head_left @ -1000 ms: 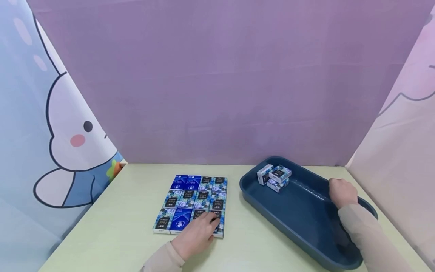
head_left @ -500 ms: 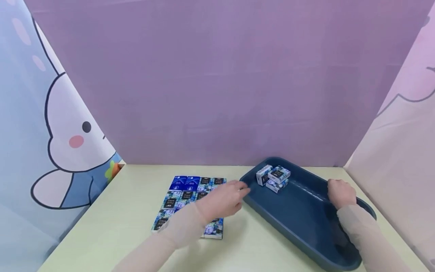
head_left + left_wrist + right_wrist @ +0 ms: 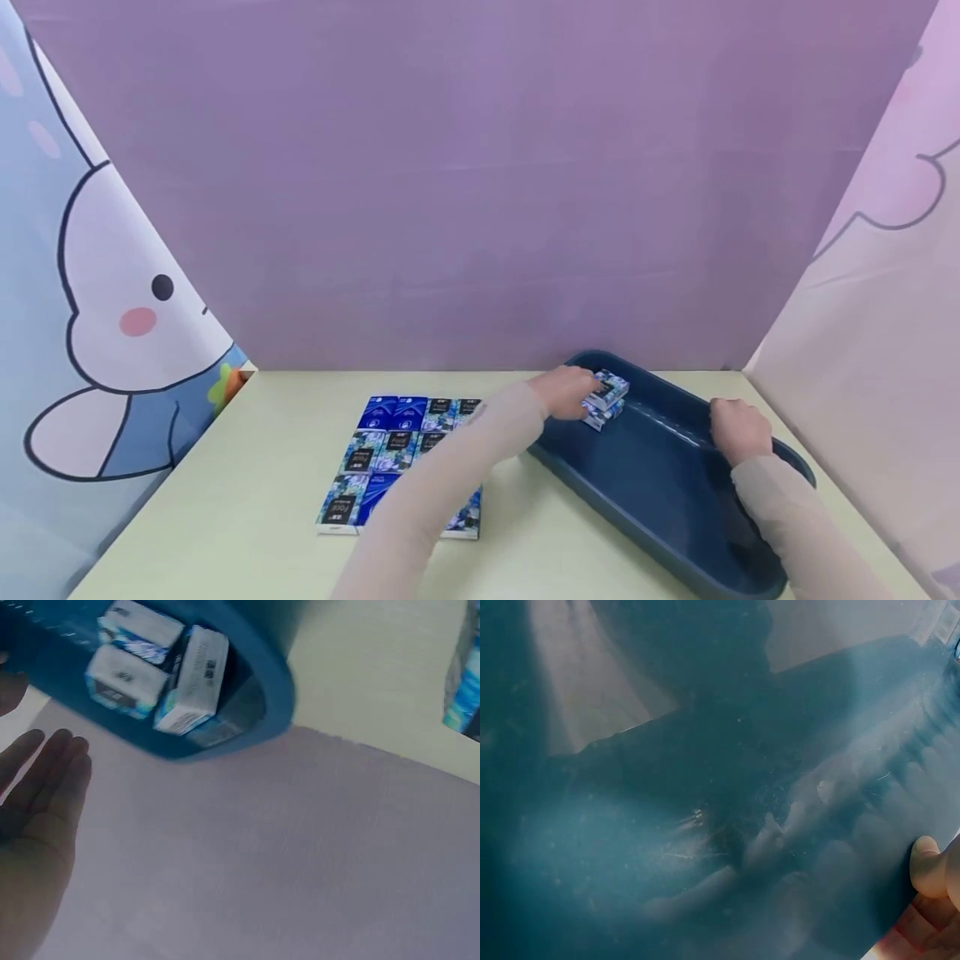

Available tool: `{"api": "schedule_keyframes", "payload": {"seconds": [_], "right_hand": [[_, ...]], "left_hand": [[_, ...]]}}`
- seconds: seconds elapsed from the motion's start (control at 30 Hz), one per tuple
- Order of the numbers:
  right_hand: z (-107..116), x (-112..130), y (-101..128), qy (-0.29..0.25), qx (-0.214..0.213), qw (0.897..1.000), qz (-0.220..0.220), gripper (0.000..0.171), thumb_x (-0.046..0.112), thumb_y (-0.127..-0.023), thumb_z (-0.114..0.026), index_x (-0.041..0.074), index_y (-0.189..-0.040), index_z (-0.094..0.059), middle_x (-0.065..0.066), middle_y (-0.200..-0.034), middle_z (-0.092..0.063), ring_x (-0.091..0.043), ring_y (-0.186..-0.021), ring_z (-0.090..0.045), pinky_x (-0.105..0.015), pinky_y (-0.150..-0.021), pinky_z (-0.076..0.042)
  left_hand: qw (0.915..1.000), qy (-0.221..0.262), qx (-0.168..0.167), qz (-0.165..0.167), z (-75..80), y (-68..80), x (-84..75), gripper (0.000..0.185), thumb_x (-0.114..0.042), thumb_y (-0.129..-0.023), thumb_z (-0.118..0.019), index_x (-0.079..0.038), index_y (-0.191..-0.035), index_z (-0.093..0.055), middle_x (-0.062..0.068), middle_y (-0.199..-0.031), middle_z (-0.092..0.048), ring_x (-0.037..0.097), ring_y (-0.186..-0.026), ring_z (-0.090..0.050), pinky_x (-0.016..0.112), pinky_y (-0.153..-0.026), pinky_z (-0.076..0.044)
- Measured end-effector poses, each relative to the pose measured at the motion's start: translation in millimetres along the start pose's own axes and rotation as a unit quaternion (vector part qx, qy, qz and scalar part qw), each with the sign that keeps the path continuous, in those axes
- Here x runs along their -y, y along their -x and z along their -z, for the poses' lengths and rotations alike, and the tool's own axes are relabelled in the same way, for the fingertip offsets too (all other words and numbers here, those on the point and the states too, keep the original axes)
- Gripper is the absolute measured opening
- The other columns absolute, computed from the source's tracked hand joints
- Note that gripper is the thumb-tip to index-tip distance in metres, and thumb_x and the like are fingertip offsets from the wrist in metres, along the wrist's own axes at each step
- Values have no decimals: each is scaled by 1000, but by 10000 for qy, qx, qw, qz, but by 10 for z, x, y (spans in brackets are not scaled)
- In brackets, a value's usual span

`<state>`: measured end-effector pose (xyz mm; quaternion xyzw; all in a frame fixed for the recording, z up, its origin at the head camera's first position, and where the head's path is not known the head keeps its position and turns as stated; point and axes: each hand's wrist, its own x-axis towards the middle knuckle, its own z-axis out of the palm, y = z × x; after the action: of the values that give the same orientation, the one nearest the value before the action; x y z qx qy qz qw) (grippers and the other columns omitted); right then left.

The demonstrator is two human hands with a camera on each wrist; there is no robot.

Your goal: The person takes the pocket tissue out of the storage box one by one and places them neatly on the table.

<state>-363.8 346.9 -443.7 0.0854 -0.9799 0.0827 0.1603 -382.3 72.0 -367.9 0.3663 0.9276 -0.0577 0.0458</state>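
My left hand [image 3: 564,392] reaches over the back left end of a dark blue plastic tray [image 3: 637,467]. In the left wrist view its fingers [image 3: 56,776] are straight and hold nothing. Right by it in the head view are floral tissue packs [image 3: 609,390], partly covered by the hand; the left wrist view has three packs [image 3: 199,679] grouped at that end of the tray. My right hand [image 3: 738,427] grips the tray's right long side, its thumb [image 3: 928,866] on the inner wall in the right wrist view.
Left of the tray, several blue and floral tissue packs [image 3: 397,450] lie flat in close rows on the pale green table [image 3: 247,500], partly hidden by my left sleeve [image 3: 442,492]. A purple cloth [image 3: 480,208] stands along the back edge.
My left hand has left the front right packs, which stay in their rows, and moved right and away to the packs in the tray. The right hand keeps its grip; the view shifts slightly.
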Motion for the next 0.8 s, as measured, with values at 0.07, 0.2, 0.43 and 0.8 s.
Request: {"api": "schedule_keyframes", "payload": {"seconds": [0.07, 0.2, 0.43, 0.8], "right_hand": [[6, 16, 15, -5, -26, 10000, 16, 13, -8, -78, -51, -4, -70, -59, -23, -62, -58, -39, -50, -54, -48, -38, -41], [27, 38, 68, 8, -52, 10000, 46, 12, -8, -78, -51, -4, -70, -59, -23, -63, -58, -40, -52, -54, -49, -38, -41], [70, 128, 149, -11, -21, 10000, 20, 10, -7, -78, -54, -4, -71, -59, -20, -62, -59, -37, -52, -55, -48, -39, -42], [103, 219, 144, -80, 4, 10000, -3, 9, -7, -78, -55, -4, -71, -59, -19, -62, -58, -36, -51, -54, -48, -40, -43]], "left_hand": [[9998, 17, 155, 113, -26, -130, -2, 48, -22, -88, -60, -15, -134, -48, -1, -130, -53, 12, -118, -51, 22, -95, -44], [9991, 58, 345, 259, -102, -327, -17, 48, -25, -89, -58, -18, -135, -46, -4, -133, -50, 10, -120, -48, 21, -98, -41], [9954, 526, 503, 619, -263, -533, 31, 53, -27, -86, -63, -20, -136, -46, -8, -137, -46, 8, -124, -44, 21, -101, -38], [9924, 452, 761, 851, -411, -664, 59, 58, -25, -90, -55, -21, -143, -33, -6, -148, -30, 9, -135, -29, 25, -109, -29]]}}
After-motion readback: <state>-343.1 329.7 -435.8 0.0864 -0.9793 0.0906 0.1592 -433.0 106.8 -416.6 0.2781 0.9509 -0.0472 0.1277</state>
